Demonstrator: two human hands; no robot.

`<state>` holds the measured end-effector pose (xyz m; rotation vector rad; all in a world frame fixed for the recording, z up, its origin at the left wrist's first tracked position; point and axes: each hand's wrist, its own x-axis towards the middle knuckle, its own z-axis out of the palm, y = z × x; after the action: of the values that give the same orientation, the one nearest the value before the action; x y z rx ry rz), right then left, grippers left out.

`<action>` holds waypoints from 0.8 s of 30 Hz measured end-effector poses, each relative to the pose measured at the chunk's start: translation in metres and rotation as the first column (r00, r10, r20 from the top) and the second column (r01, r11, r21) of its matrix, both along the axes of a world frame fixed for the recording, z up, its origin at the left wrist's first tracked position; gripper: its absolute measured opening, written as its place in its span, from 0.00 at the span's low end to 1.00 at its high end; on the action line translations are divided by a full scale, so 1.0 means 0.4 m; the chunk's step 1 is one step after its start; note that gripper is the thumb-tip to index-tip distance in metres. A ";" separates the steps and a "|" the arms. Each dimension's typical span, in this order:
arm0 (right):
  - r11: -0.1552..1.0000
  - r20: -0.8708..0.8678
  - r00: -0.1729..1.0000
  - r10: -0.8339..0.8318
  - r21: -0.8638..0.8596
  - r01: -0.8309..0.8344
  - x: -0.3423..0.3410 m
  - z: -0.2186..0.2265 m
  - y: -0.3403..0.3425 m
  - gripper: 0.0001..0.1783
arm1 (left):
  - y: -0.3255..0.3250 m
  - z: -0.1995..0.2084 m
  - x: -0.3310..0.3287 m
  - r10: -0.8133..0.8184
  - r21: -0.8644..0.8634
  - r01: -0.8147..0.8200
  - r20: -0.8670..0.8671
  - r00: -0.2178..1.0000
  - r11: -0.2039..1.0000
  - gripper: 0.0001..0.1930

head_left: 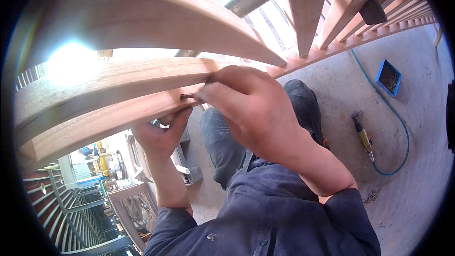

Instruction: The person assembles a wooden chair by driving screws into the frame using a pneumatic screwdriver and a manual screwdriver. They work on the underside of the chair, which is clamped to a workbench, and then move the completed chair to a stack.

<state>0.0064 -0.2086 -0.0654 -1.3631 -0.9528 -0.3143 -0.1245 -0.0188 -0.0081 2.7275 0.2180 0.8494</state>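
Note:
My right hand is closed in a pinch on a thin metal rod, perhaps a bolt or driver bit. The rod's far end meets a dark round spot in the side of a wooden rail. Just below that rail, my left hand has its thumb up against the underside and its fingers curled. A small shiny piece shows between them, too little to name. Another pale wooden rail runs above, close to my right knuckles.
Wooden slats stand along a long beam. On the concrete floor to the right lie a yellow and black air tool, its green hose and a blue box of small dark pieces. Metal racking stands lower left.

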 end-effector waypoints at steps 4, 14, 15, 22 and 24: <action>0.993 -0.015 0.999 -0.041 -0.116 0.039 -0.022 0.007 0.003 0.14 | -0.005 0.004 0.004 0.001 0.003 -0.001 -0.016 1.000 1.000 0.31; 0.991 0.051 0.996 -0.077 -0.106 0.082 -0.012 0.021 0.004 0.10 | -0.009 -0.002 0.005 -0.001 -0.076 0.003 0.034 0.999 0.997 0.32; 0.994 0.033 0.997 -0.075 -0.077 0.077 -0.016 0.020 0.005 0.10 | -0.010 -0.001 0.005 -0.003 -0.068 0.005 0.034 0.999 0.998 0.32; 0.997 -0.056 0.997 0.062 0.049 -0.059 -0.003 -0.008 0.007 0.10 | -0.013 -0.001 0.008 -0.012 -0.069 0.014 0.024 1.000 0.998 0.34; 0.999 -0.049 0.998 0.026 0.043 -0.024 -0.008 -0.011 0.010 0.11 | -0.008 -0.002 0.007 -0.023 -0.048 0.024 0.029 0.999 0.999 0.34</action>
<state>0.0033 -0.2045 -0.0697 -1.3139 -0.9171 -0.2792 -0.1217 -0.0219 -0.0091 2.6658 0.1977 0.8643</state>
